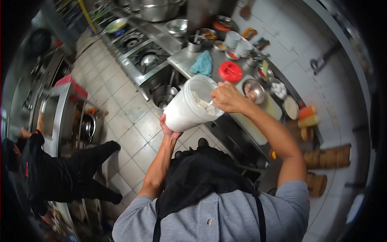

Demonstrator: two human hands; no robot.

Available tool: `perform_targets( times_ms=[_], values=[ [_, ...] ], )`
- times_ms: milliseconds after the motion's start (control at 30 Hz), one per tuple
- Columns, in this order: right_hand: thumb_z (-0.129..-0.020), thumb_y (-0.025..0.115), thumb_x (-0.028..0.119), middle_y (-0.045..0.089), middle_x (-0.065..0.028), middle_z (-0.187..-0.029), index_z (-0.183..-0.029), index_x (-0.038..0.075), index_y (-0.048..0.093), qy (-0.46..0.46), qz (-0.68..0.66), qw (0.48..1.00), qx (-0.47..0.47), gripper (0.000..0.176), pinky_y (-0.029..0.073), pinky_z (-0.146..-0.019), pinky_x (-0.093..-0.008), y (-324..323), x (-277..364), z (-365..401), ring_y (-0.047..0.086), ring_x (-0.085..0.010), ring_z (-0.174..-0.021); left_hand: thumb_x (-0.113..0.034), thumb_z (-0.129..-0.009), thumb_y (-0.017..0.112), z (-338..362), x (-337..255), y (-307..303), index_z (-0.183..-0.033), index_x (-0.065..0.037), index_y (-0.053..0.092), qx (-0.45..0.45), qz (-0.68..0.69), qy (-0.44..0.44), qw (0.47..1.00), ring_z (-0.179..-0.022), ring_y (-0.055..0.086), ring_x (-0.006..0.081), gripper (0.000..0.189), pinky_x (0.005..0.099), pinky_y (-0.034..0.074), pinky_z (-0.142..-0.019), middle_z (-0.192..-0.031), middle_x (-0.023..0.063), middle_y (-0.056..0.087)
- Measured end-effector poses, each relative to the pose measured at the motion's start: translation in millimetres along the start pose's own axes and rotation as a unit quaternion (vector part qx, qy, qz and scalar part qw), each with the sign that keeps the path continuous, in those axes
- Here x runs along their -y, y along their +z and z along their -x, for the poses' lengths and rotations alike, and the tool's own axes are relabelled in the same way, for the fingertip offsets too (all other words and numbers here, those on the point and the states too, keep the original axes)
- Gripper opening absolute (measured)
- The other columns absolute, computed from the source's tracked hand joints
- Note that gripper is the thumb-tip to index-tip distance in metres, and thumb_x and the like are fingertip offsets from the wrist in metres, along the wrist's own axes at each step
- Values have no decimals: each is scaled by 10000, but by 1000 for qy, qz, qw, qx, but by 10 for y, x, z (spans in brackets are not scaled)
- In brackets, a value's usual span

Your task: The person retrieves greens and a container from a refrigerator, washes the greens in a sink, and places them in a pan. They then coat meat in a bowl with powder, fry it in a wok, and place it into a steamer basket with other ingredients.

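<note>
A large translucent white tub (181, 111), tilted with its open mouth toward the upper right, holds white powder (198, 101). My left hand (170, 129) is wrapped round the base of the tub and supports it from below. At the rim my right hand (227, 97) is closed on the handle of a utensil, whose light-coloured end reaches into the powder. The utensil's far end is hidden in the powder. Beyond the tub, a red lid (230, 71) lies on the steel counter near a blue cloth (202, 63).
A stove (146, 56) with burners stands ahead. Bowls and a metal bowl of food (254, 91) line the counter (183, 62) at the right, with bamboo steamers (328, 156) further back. Another person in black (52, 169) works at the left.
</note>
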State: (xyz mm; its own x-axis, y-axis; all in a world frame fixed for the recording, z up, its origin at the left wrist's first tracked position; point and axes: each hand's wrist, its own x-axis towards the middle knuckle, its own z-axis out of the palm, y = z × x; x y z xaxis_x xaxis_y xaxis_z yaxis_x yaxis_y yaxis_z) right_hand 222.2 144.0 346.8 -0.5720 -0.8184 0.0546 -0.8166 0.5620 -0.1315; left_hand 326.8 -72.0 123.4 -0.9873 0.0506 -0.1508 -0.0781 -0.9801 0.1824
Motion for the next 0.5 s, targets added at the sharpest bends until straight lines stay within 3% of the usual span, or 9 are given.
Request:
perform_targets(
  times_ms=[67, 200, 367, 433, 500],
  values=[
    [-716, 514, 138, 655, -188, -739, -695, 42, 667, 90, -94, 991, -9, 183, 442, -775, -476, 161, -147, 242, 607, -379, -807, -548, -698, 668, -153, 96, 23, -1405, -115, 408, 3, -15, -24, 1000, -1229, 508, 358, 869, 561, 431, -1015, -1387, 126, 491],
    [-756, 512, 167, 652, -206, -740, -733, 31, 667, 232, -124, 963, -53, 207, 467, -697, -485, -76, -381, 689, 636, -382, -758, -549, -716, 652, -428, 364, 419, -1400, -89, 407, 44, -41, -70, 996, -1212, 523, 350, 860, 549, 437, -1006, -1382, 135, 493],
    [-793, 535, 213, 661, -164, -734, -776, 54, 680, 297, -153, 938, -97, 216, 483, -698, -436, -157, -1076, 1085, 653, -330, -751, -524, -739, 638, -932, 826, 573, -1389, -56, 408, 52, -61, -105, 991, -1189, 536, 350, 834, 537, 439, -1002, -1356, 145, 508],
    [-801, 549, 218, 663, -147, -741, -796, 61, 682, 364, -209, 903, -95, 206, 485, -676, -417, -231, -1345, 1221, 658, -303, -750, -514, -754, 629, -1120, 1014, 622, -1383, -46, 412, 77, -59, -114, 989, -1182, 539, 346, 813, 523, 441, -1004, -1345, 146, 514],
    [-807, 554, 209, 660, -142, -736, -795, 55, 677, 333, -186, 915, -128, 198, 478, -648, -398, -256, -1657, 1368, 656, -283, -720, -511, -760, 626, -1313, 1195, 614, -1378, -40, 415, 76, -65, -119, 988, -1181, 541, 341, 805, 514, 444, -1003, -1340, 149, 517]
  ],
)
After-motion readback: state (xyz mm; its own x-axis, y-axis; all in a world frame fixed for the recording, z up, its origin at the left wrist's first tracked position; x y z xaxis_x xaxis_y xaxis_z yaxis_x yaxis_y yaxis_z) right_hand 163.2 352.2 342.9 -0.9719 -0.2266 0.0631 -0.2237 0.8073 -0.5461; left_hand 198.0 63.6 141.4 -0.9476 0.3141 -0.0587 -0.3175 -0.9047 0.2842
